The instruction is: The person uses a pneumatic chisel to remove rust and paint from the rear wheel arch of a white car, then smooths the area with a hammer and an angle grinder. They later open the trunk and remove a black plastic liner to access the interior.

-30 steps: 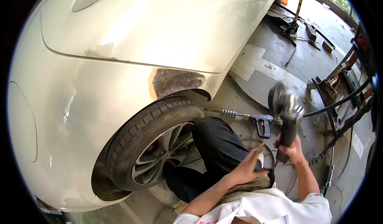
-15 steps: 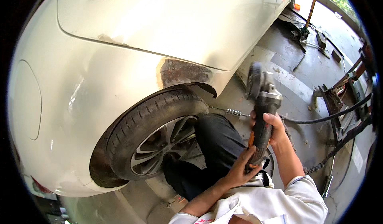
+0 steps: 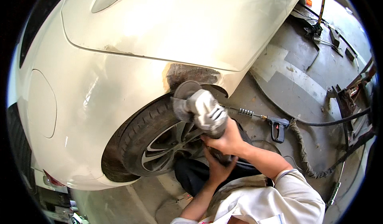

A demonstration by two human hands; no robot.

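Observation:
Both of my hands are closed around an angle grinder (image 3: pixel 205 110), tilted toward the white car's rear fender (image 3: pixel 119 76). My right hand (image 3: pixel 228 139) wraps the body just behind the silver gear head. Further back, my left hand (image 3: pixel 218 169) grips the dark rear end of the body. The round disc (image 3: pixel 188 90) is slightly blurred and overlaps the lower edge of a dark, scraped patch (image 3: pixel 193 74) above the wheel arch; whether it touches cannot be told. Below the grinder is the tyre (image 3: pixel 145 124), with a spoked alloy rim (image 3: pixel 153 150).
A black pistol-shaped tool (image 3: pixel 278 125) with a spring-covered cable lies on the floor beside my knee. Thick cables (image 3: pixel 303 152) run to a metal frame (image 3: pixel 345 104) at the right. Metal bars and blocks (image 3: pixel 333 38) lie at the far right, near a pole (image 3: pixel 321 4).
My hands have swung the grinder left and turned its head from upright over the floor toward the fender. The view has shifted slightly, and the pistol-shaped tool now shows.

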